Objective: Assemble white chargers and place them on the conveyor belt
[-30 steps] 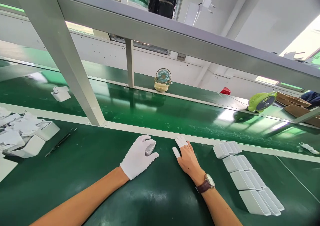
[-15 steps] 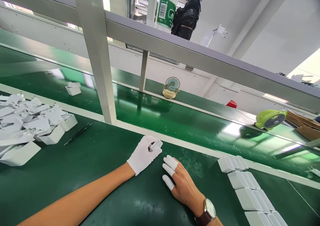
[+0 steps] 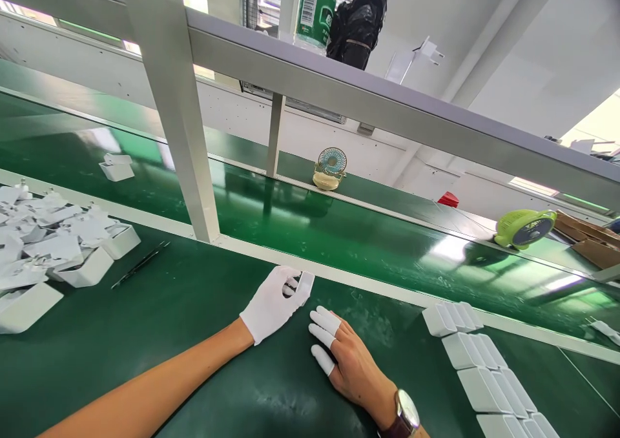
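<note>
A small white plastic housing [image 3: 305, 286] is pinched in the gloved fingers of my left hand [image 3: 274, 302], just above the green work surface near the pale rail. Part of the housing hides behind the glove. My right hand [image 3: 346, 357], with white finger cots on several fingers and a watch [image 3: 405, 411] on the wrist, lies palm down a little to the right. Its fingers are stretched out and hold nothing. Neat rows of white plastic housings [image 3: 489, 386] stand to its right. On the far left lies a heap of white plastic parts [image 3: 53, 231], with open white boxes [image 3: 87, 267] along its edge.
Black tweezers [image 3: 140, 265] lie beside the heap. A metal post [image 3: 179, 121] rises from the pale rail [image 3: 339, 281]. Past it runs a green conveyor belt [image 3: 310, 231] carrying a white part [image 3: 117, 167]. Two small fans [image 3: 330, 166] stand beyond, and an overhead shelf holds a bottle [image 3: 314, 15].
The housing in my left hand has turned so that its narrow side faces me. Both hands have shifted slightly left and down in view. The camera has moved a little.
</note>
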`<state>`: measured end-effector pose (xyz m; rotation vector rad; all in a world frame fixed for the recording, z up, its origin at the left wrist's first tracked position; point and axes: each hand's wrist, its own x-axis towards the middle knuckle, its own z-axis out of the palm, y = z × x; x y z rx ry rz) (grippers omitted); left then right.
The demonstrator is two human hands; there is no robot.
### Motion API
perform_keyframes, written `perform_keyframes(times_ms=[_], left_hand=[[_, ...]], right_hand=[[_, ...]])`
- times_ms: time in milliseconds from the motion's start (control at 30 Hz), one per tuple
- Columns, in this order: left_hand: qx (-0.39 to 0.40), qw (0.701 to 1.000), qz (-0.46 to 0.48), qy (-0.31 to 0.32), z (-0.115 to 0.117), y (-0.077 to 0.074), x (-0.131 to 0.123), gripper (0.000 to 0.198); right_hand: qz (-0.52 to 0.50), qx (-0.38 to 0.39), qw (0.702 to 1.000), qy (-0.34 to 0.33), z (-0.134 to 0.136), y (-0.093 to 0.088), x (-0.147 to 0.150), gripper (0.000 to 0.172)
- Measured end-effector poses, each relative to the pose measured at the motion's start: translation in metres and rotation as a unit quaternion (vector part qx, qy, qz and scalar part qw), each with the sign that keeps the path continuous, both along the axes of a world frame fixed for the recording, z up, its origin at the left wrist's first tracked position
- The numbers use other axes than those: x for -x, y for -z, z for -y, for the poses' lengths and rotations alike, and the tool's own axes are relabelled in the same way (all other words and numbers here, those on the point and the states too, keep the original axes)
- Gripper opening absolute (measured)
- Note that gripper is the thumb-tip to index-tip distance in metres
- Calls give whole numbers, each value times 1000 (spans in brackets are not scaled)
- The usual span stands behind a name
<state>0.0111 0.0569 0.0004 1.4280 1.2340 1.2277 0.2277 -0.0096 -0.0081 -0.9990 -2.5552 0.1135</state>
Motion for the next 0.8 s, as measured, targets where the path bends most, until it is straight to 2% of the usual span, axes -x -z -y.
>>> perform_keyframes(times_ms=[100,167,300,367,467,533,633,800], left_hand=[[15,999,-18,39,-2,1,2,34],[-7,999,-39,20,-4,6,6,34],[-131,984,-107,-59,-3,11,13,19],[-220,964,-139,-48,4,10,13,11],[-338,925,-169,29,20,6,8,29],[-379,905,-183,67,30,6,4,45],[-391,896,-199,70,34,9,2,57],[-395,901,-172,52,20,17,8,49]], right_hand=[[-2,6,1000,3,0,1,0,41],[-2,9,1000,5,0,2,-1,41],[2,12,1000,8,0,3,-1,42],[6,13,1000,9,0,4,-1,42],[10,15,1000,11,0,3,-1,44],[15,16,1000,10,0,2,-1,45],[20,20,1000,9,0,1,-1,47],[11,11,1000,9,-1,2,-2,48]])
